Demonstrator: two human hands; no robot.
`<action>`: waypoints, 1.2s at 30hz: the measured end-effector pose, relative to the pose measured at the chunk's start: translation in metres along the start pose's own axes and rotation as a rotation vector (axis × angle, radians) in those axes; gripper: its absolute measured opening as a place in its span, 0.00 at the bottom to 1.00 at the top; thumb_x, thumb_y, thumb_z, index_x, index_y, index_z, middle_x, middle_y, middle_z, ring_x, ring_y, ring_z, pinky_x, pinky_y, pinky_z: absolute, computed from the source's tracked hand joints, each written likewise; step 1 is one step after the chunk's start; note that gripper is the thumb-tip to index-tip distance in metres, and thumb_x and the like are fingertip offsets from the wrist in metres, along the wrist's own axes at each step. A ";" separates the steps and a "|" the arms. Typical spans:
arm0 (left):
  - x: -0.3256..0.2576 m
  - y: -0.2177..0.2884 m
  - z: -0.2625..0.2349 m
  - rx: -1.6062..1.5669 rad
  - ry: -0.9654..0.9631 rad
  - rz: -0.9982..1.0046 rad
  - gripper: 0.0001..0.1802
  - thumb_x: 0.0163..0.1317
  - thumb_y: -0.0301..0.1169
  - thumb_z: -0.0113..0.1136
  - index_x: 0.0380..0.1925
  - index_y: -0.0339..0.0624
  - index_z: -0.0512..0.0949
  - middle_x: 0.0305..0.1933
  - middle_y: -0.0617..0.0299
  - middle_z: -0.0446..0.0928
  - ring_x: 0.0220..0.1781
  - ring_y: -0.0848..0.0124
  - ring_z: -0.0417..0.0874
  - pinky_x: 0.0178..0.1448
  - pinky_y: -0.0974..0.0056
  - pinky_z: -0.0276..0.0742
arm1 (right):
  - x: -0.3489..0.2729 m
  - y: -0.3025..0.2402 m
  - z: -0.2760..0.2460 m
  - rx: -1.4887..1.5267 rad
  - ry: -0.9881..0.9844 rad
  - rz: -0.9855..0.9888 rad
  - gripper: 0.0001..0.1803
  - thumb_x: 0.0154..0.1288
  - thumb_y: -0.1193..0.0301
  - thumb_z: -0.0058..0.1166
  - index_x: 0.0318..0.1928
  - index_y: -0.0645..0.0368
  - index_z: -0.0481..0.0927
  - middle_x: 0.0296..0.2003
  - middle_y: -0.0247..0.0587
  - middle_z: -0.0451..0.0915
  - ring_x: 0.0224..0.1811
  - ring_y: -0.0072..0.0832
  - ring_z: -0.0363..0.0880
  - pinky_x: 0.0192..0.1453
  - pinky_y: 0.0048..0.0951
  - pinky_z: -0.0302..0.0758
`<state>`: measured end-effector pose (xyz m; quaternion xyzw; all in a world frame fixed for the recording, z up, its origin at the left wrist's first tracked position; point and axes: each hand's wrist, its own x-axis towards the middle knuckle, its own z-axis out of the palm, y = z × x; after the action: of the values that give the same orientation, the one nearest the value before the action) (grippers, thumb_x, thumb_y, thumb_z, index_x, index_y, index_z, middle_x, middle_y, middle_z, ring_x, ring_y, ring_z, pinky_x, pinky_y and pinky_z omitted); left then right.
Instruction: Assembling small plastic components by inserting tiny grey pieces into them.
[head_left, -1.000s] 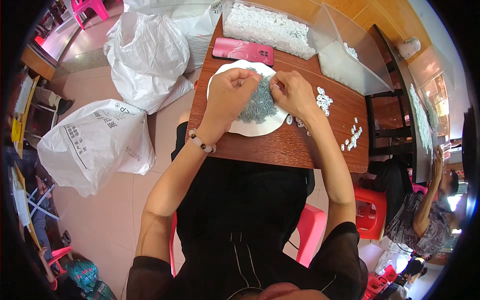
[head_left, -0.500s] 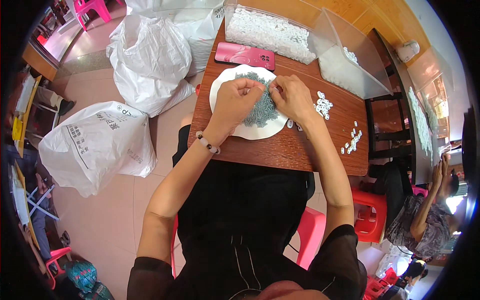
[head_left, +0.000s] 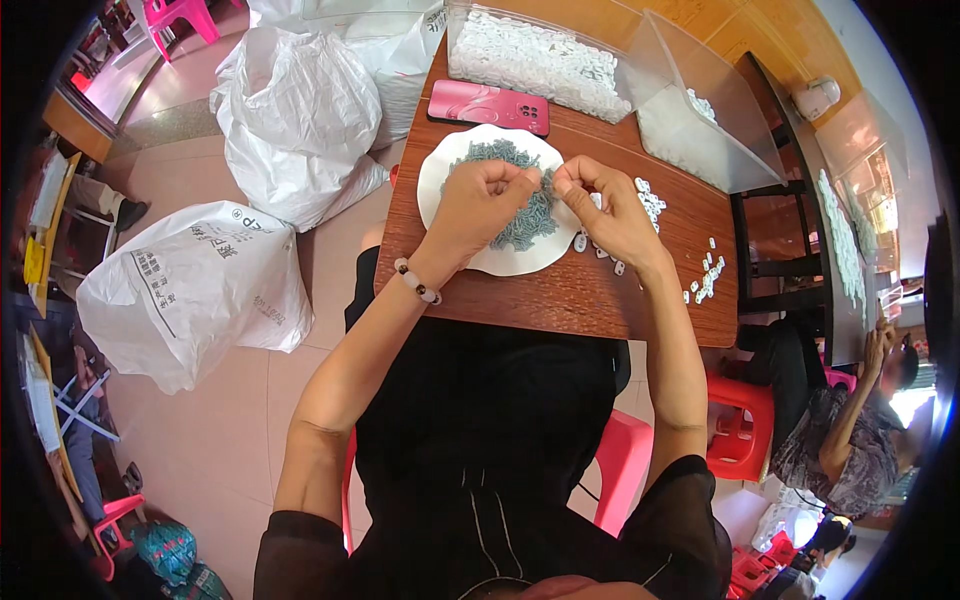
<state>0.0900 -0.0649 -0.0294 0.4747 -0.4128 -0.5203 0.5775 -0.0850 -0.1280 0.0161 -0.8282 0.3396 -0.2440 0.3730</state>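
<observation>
A white plate [head_left: 441, 176] on the brown table [head_left: 560, 290] holds a heap of small grey-green parts [head_left: 480, 152]. My left hand [head_left: 484, 204] hovers over the plate with fingertips pinched on something tiny that I cannot make out. My right hand [head_left: 612, 211] is just to its right, fingers curled and pinched close to the left fingertips. Small white pieces [head_left: 650, 203] lie scattered on the table beside my right hand, and more white pieces [head_left: 706, 277] lie farther right.
A pink phone [head_left: 489, 105] lies behind the plate. Clear bins of white pieces [head_left: 540, 60] stand at the table's far side. White sacks [head_left: 200, 285] sit on the floor at left. Another person [head_left: 850, 430] sits at right, near red stools [head_left: 740, 420].
Both hands stay together over the plate, with only small finger movements. The view has shifted slightly.
</observation>
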 end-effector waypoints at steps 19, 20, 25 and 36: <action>-0.003 -0.008 0.004 -0.076 -0.037 0.013 0.12 0.59 0.33 0.64 0.32 0.33 0.80 0.22 0.71 0.74 0.18 0.87 0.64 0.19 0.77 0.55 | -0.009 0.004 0.007 0.036 0.070 -0.016 0.09 0.64 0.69 0.57 0.36 0.64 0.80 0.28 0.36 0.80 0.28 0.21 0.73 0.33 0.25 0.69; -0.003 -0.007 0.004 -0.075 -0.038 0.012 0.12 0.59 0.33 0.64 0.32 0.33 0.80 0.22 0.71 0.74 0.18 0.87 0.64 0.19 0.77 0.55 | -0.011 0.004 0.007 0.086 0.089 0.044 0.09 0.63 0.70 0.58 0.38 0.64 0.81 0.27 0.34 0.81 0.28 0.18 0.72 0.33 0.23 0.69; -0.003 -0.010 0.007 -0.029 0.020 0.043 0.12 0.60 0.34 0.63 0.31 0.33 0.79 0.21 0.71 0.73 0.19 0.87 0.65 0.20 0.76 0.57 | -0.019 0.005 0.007 0.200 0.133 0.153 0.10 0.61 0.72 0.60 0.42 0.62 0.84 0.27 0.30 0.82 0.27 0.13 0.71 0.31 0.19 0.68; -0.037 -0.002 0.051 0.017 -0.196 -0.029 0.09 0.63 0.33 0.60 0.36 0.38 0.80 0.26 0.73 0.74 0.24 0.88 0.65 0.26 0.80 0.59 | -0.088 -0.001 -0.008 0.475 0.218 0.356 0.11 0.63 0.70 0.60 0.42 0.64 0.82 0.29 0.36 0.84 0.28 0.14 0.77 0.33 0.16 0.70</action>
<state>0.0362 -0.0344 -0.0199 0.4323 -0.4646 -0.5691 0.5229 -0.1475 -0.0657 0.0087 -0.6143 0.4509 -0.3348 0.5542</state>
